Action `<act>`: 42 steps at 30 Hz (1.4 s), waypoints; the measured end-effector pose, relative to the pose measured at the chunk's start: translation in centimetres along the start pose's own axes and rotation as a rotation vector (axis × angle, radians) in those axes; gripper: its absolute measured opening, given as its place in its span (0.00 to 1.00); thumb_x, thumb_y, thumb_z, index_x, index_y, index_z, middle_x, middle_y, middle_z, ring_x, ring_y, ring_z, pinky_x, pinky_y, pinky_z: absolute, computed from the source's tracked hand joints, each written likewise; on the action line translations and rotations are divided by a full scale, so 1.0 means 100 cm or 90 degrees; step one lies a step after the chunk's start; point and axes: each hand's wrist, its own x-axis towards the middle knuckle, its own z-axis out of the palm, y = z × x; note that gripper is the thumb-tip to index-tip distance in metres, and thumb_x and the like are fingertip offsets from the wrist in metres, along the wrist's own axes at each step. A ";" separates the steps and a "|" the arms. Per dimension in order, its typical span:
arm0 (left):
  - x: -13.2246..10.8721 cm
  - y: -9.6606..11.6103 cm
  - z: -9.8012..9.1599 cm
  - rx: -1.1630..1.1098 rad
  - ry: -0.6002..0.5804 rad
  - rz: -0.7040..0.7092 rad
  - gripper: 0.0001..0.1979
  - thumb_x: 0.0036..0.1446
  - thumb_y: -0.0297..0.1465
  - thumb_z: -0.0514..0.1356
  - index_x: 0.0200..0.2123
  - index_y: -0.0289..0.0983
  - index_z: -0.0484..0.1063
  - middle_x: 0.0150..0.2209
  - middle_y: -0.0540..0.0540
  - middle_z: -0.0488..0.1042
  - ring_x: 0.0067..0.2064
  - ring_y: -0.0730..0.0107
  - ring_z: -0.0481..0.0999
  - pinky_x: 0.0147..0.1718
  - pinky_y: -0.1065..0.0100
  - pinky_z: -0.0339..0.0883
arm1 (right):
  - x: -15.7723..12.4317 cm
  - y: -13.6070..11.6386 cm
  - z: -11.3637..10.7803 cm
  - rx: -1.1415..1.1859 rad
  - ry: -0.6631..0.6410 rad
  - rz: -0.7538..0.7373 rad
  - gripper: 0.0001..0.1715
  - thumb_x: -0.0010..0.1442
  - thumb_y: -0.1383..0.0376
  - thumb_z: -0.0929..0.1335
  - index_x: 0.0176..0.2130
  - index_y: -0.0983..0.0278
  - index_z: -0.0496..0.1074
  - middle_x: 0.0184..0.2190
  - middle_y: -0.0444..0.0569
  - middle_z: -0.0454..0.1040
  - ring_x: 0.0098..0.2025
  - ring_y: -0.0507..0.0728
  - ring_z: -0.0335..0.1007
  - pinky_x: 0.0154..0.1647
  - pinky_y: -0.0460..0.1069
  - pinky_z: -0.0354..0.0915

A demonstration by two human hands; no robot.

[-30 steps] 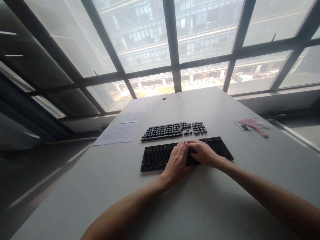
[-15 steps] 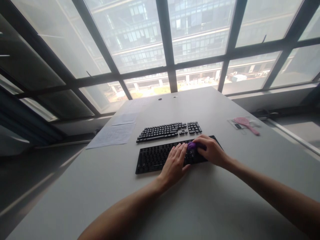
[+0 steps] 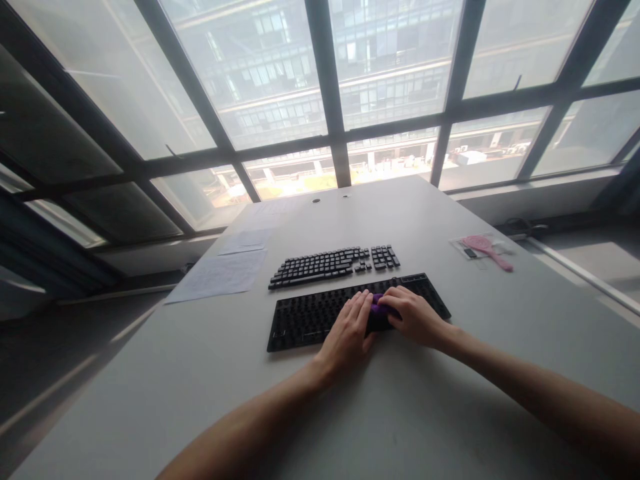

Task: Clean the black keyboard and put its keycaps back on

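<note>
A black keyboard base [image 3: 307, 323], its keycaps off, lies across the desk under both hands. My left hand [image 3: 347, 327] rests flat on it with fingers stretched out and close together, the fingertips beside a soft purple lump [image 3: 379, 305]. My right hand [image 3: 415, 315] is closed on that lump from the right, pressed low against the keyboard's right part. Fingers cover much of the lump, so its full shape is hidden. Just beyond the base, the loose black keycaps [image 3: 320, 263] are laid out in keyboard order, with the number block [image 3: 385, 257] at their right.
Printed paper sheets [image 3: 217, 273] lie on the white desk [image 3: 200, 400] at the left. At the right sit a pink hand-held object with a round head [image 3: 483, 245] and a clear plastic bag or wrapper [image 3: 457, 248]. Large windows [image 3: 270, 80] stand behind the desk.
My right hand has moved left and slightly down with the purple lump, closer to my left hand. The keyboard's upper right corner now shows. The view has shifted slightly.
</note>
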 end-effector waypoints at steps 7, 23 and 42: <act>0.000 -0.002 0.001 0.015 -0.013 0.010 0.38 0.61 0.27 0.59 0.71 0.35 0.48 0.70 0.33 0.55 0.72 0.49 0.54 0.68 0.43 0.55 | -0.011 -0.003 -0.001 0.049 0.050 -0.016 0.19 0.58 0.75 0.66 0.47 0.62 0.75 0.44 0.51 0.75 0.47 0.59 0.68 0.52 0.53 0.66; 0.001 0.002 -0.002 0.035 -0.027 0.001 0.34 0.61 0.29 0.61 0.68 0.33 0.56 0.70 0.35 0.57 0.72 0.50 0.54 0.69 0.46 0.55 | 0.004 0.034 0.000 0.010 0.111 0.004 0.25 0.58 0.75 0.66 0.54 0.62 0.75 0.53 0.52 0.75 0.54 0.63 0.65 0.58 0.58 0.65; 0.002 0.005 -0.006 0.039 -0.035 0.000 0.34 0.61 0.29 0.61 0.68 0.34 0.56 0.69 0.35 0.58 0.71 0.51 0.55 0.68 0.47 0.55 | 0.001 0.068 -0.017 -0.016 0.226 0.096 0.22 0.58 0.75 0.64 0.49 0.63 0.77 0.49 0.51 0.78 0.50 0.63 0.68 0.56 0.59 0.66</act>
